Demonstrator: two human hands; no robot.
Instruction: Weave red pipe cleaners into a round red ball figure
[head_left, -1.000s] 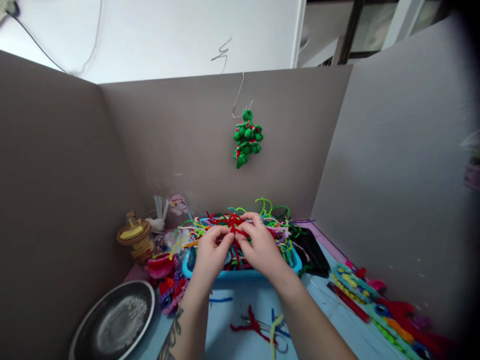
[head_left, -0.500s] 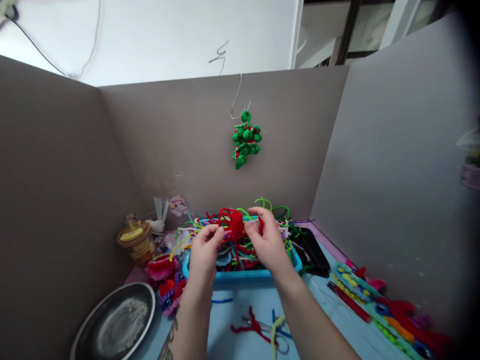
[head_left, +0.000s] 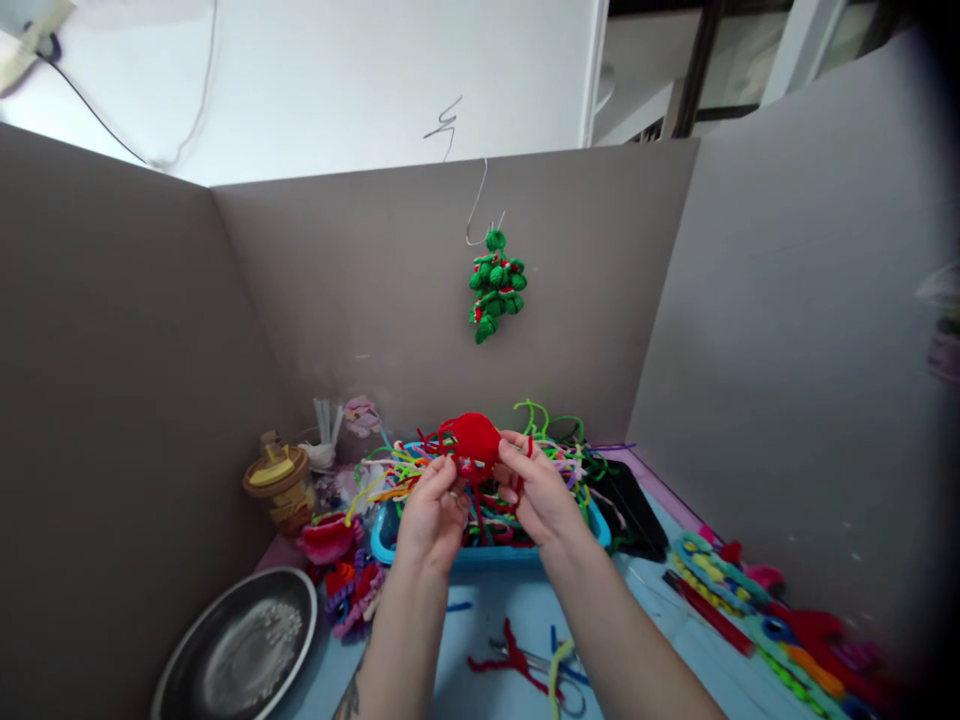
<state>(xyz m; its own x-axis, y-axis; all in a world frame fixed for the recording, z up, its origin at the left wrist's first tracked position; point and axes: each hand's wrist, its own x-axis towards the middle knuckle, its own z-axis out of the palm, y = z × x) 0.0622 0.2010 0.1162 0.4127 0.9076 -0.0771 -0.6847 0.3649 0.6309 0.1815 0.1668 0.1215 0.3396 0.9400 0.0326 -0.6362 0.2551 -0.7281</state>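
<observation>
Between my two hands is a red pipe-cleaner piece (head_left: 475,436), rounded at the top with loose red stems hanging from it. My left hand (head_left: 435,510) pinches its lower left side with thumb and fingers. On the right edge, the thumb and fingers of my right hand (head_left: 541,492) close on it, and a red stem stands up by those fingers. Right behind and below the piece lies a blue tray (head_left: 495,557) heaped with pipe cleaners (head_left: 397,465) of many colours. Scissors (head_left: 540,662) lie on the table below, partly under red and yellow pipe-cleaner scraps.
A metal plate (head_left: 238,645) sits at the lower left, near a brown-rimmed pot (head_left: 281,485) and a pink fuzzy piece (head_left: 330,540). A black tray (head_left: 628,510) and a red pen-like tool (head_left: 709,612) are at right. A green ornament (head_left: 497,288) hangs from a wire against the grey panel.
The red piece has turned, so its solid rounded face shows instead of its open strips. My hands have come closer together, and the right fingers have folded in. The view has shifted slightly.
</observation>
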